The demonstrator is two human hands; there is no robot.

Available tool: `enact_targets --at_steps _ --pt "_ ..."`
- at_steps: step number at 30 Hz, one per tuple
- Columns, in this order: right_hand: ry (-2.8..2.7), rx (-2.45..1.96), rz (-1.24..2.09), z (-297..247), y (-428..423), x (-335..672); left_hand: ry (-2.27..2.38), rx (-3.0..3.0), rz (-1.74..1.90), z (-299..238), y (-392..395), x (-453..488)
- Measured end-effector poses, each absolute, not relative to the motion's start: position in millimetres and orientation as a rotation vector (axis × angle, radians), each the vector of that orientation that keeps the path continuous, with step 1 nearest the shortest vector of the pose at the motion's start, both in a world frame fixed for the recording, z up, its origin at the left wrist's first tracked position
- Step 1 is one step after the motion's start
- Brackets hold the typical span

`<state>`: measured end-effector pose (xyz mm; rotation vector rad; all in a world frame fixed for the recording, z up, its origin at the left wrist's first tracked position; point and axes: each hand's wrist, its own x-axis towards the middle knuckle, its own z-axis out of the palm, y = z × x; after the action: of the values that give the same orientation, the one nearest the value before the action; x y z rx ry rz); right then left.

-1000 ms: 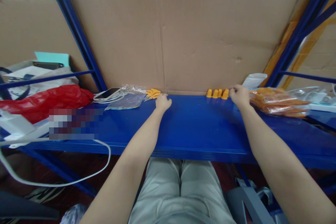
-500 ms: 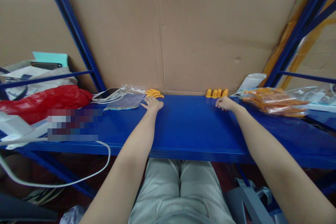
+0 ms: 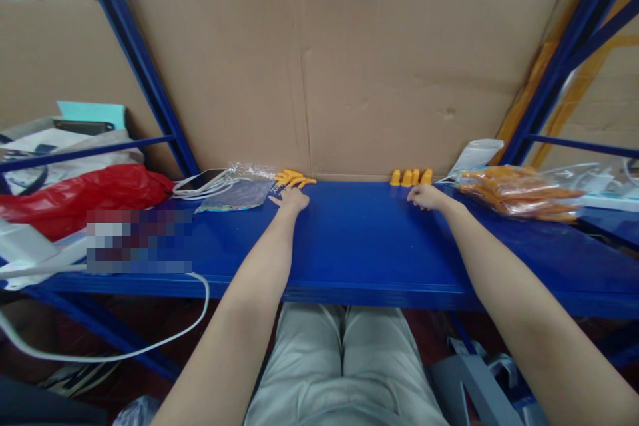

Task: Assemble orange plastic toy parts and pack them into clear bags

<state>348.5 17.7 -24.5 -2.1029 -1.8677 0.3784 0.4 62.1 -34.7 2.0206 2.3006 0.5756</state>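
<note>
My left hand (image 3: pixel 294 200) reaches to the back of the blue shelf, its fingers bent onto a small pile of yellow, curved, banana-like pieces (image 3: pixel 287 177). One piece juts out to the right above the knuckles, and the fingers seem closed on it; the fingertips are partly hidden. The little finger sticks out to the left. Farther right, my right hand (image 3: pixel 425 197) rests on the shelf with its fingers curled in, and whatever may be inside is hidden. Just behind it, several yellow cup-shaped pieces (image 3: pixel 407 178) stand in a row against the cardboard.
A cardboard panel (image 3: pixel 369 73) closes off the back of the blue shelf (image 3: pixel 359 246). Clear bags of orange items (image 3: pixel 519 193) lie at right. Left are a flat plastic pouch (image 3: pixel 234 194), white cables (image 3: pixel 200 188), a red bag (image 3: pixel 90 193) and a white cord (image 3: pixel 200 319) hanging over the edge.
My left hand's spread fingers have bent inward onto the yellow curved pieces, and one piece has shifted slightly right. My right hand has stayed nearly still. The view has moved a little.
</note>
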Motion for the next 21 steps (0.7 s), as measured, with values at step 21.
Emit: enact_targets --at_steps 21 --pt "-1.895 -2.101 0.367 -25.8 19.7 350.0 2.027 2.225 0.399 -33.0 56.7 12.2"
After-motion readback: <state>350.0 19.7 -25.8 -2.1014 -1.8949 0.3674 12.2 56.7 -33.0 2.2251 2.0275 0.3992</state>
